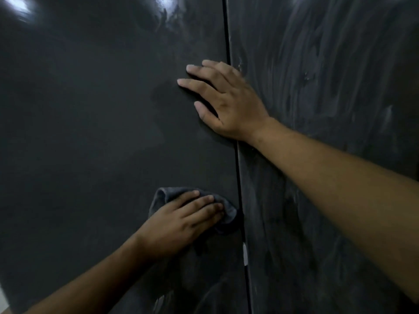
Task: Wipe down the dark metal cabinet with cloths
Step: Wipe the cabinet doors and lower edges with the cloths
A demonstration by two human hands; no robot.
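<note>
The dark metal cabinet [90,132] fills the whole view, its two doors split by a thin vertical gap [237,164]. My left hand [179,225] presses a dark grey cloth [226,214] flat against the left door, low down and close to the gap. The fingers lie straight over the cloth. My right hand [226,98] rests flat on the left door higher up, fingers spread and pointing left, with the wrist crossing the gap. It holds nothing.
The right door [328,87] is covered in pale, streaky wipe marks. Bright light reflections sit on the left door's top corner [20,7]. A small white mark [245,252] shows on the gap below the cloth.
</note>
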